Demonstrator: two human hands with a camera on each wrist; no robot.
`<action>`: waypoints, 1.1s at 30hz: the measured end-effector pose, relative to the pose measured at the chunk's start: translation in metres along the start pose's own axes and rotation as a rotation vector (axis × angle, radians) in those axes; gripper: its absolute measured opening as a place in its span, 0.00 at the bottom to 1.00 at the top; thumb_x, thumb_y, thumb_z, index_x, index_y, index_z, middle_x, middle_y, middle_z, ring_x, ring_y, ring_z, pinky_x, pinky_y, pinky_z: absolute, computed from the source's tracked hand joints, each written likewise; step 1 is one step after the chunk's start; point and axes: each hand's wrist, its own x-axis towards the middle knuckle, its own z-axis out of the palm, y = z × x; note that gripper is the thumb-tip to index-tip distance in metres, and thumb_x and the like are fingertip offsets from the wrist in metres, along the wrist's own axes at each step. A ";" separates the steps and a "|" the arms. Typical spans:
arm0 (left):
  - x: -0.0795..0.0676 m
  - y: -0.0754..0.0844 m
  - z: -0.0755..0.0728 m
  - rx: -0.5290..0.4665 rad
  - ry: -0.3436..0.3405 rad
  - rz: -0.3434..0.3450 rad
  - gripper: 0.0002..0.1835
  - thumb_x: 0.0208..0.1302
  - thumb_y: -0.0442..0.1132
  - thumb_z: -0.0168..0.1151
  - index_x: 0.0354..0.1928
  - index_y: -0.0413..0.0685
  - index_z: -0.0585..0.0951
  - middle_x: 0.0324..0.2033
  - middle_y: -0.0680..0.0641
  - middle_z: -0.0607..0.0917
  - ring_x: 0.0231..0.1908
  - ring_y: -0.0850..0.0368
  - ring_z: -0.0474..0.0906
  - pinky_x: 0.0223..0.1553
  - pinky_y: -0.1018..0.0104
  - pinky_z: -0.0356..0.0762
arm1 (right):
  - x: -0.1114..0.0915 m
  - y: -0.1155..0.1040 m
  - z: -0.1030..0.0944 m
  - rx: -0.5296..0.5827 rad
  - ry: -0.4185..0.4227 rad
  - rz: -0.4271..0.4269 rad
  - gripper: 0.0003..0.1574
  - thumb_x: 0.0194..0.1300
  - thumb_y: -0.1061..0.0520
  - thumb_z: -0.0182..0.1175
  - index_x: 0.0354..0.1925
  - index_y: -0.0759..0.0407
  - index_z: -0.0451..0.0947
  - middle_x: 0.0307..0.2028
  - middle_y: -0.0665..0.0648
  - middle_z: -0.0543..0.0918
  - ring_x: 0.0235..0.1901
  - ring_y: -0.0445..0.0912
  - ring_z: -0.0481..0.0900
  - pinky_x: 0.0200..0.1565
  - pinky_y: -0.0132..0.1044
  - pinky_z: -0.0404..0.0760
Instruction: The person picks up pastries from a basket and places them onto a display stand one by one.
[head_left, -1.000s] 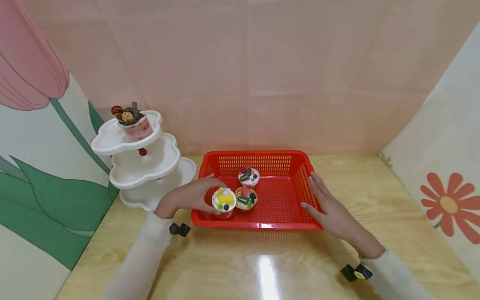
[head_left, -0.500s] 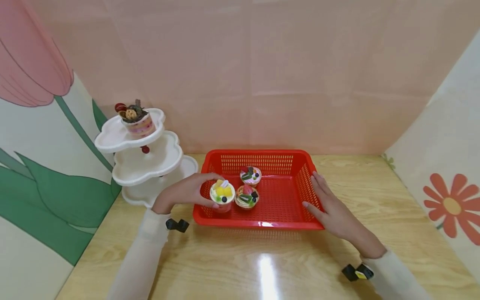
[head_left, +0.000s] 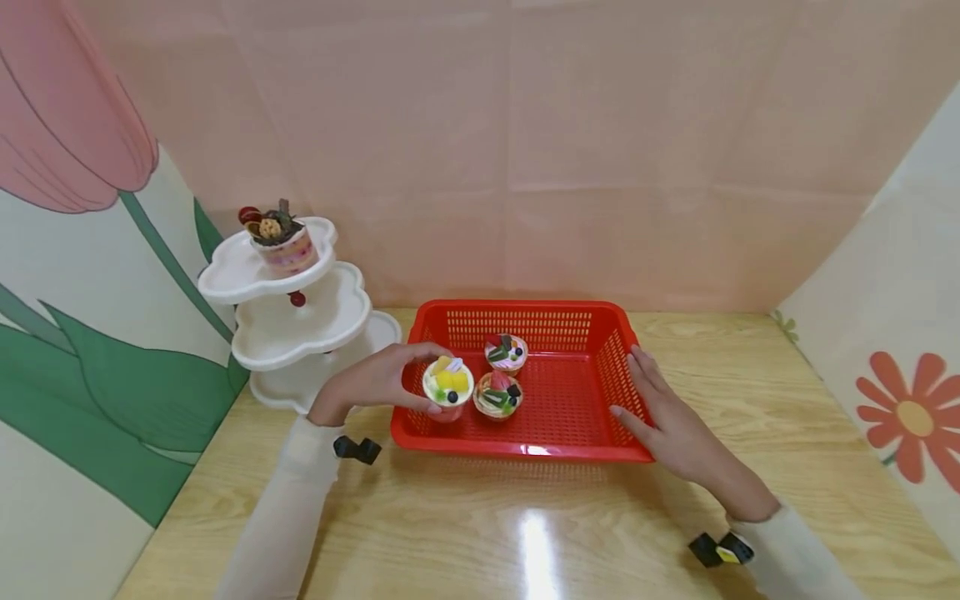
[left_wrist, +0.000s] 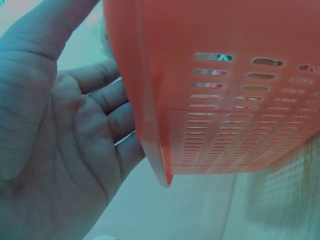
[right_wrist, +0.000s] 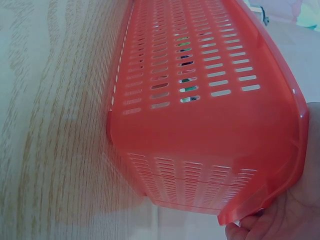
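Note:
My left hand (head_left: 367, 385) grips a toy dessert cup (head_left: 448, 385) topped with cream and yellow fruit, thumb in front and fingers behind, over the left end of a red plastic basket (head_left: 558, 404). Beside the cup, a toy fruit tart (head_left: 498, 395) sits in the basket, with a pink cream tart (head_left: 506, 353) behind it. My right hand (head_left: 667, 429) rests along the basket's right rim, fingers straight. In the left wrist view the basket wall (left_wrist: 150, 60) hides the cup. The right wrist view has my right hand (right_wrist: 285, 215) at the rim's corner.
A white three-tier stand (head_left: 300, 332) with scalloped trays rises left of the basket. On its top tray sits a layered toy cake (head_left: 287, 250) with a chocolate topping. The wooden table (head_left: 420, 525) meets a pink backdrop behind the basket and flower-patterned panels at both sides.
The dessert cup in my left hand has shifted slightly up and left relative to the basket. My right hand keeps its place on the rim. The head view has turned a little left.

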 end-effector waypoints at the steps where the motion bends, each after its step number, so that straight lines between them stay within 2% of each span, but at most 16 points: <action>1: 0.000 0.000 0.001 -0.007 0.004 0.000 0.38 0.50 0.53 0.80 0.64 0.59 0.75 0.55 0.57 0.82 0.54 0.57 0.77 0.57 0.56 0.79 | 0.000 0.000 0.000 -0.001 0.000 -0.001 0.54 0.75 0.38 0.54 0.80 0.65 0.41 0.81 0.59 0.38 0.79 0.59 0.36 0.65 0.73 0.59; 4: 0.000 -0.001 0.001 -0.031 0.014 -0.002 0.38 0.50 0.53 0.81 0.64 0.60 0.75 0.55 0.58 0.82 0.54 0.57 0.77 0.58 0.54 0.79 | 0.000 0.001 0.001 -0.004 -0.002 0.000 0.55 0.75 0.37 0.53 0.80 0.65 0.41 0.81 0.59 0.38 0.79 0.59 0.36 0.65 0.72 0.60; 10: 0.000 -0.003 0.000 -0.116 0.040 0.038 0.37 0.52 0.49 0.81 0.64 0.57 0.75 0.55 0.56 0.83 0.56 0.56 0.78 0.63 0.53 0.74 | -0.001 0.001 0.000 0.003 -0.003 0.006 0.54 0.76 0.40 0.55 0.80 0.66 0.41 0.81 0.59 0.37 0.79 0.59 0.35 0.66 0.73 0.58; 16: 0.001 -0.003 -0.003 -0.217 0.067 0.085 0.35 0.54 0.42 0.79 0.64 0.51 0.75 0.54 0.51 0.82 0.54 0.51 0.79 0.60 0.51 0.77 | -0.001 0.000 -0.002 -0.005 0.001 0.011 0.55 0.75 0.38 0.54 0.80 0.65 0.40 0.81 0.60 0.37 0.79 0.60 0.36 0.64 0.74 0.60; 23: -0.008 -0.001 -0.004 -0.218 0.101 0.107 0.36 0.54 0.42 0.79 0.65 0.49 0.75 0.54 0.50 0.82 0.55 0.51 0.78 0.60 0.52 0.76 | -0.004 0.000 -0.001 -0.007 -0.010 0.024 0.55 0.75 0.38 0.54 0.80 0.65 0.39 0.81 0.61 0.37 0.79 0.61 0.37 0.62 0.74 0.62; 33: -0.024 0.004 -0.013 -0.211 0.180 0.094 0.38 0.53 0.43 0.80 0.66 0.48 0.75 0.57 0.49 0.81 0.60 0.49 0.76 0.64 0.44 0.72 | 0.000 -0.002 -0.001 -0.007 -0.002 0.020 0.54 0.76 0.39 0.54 0.80 0.65 0.39 0.81 0.61 0.37 0.79 0.59 0.36 0.65 0.73 0.59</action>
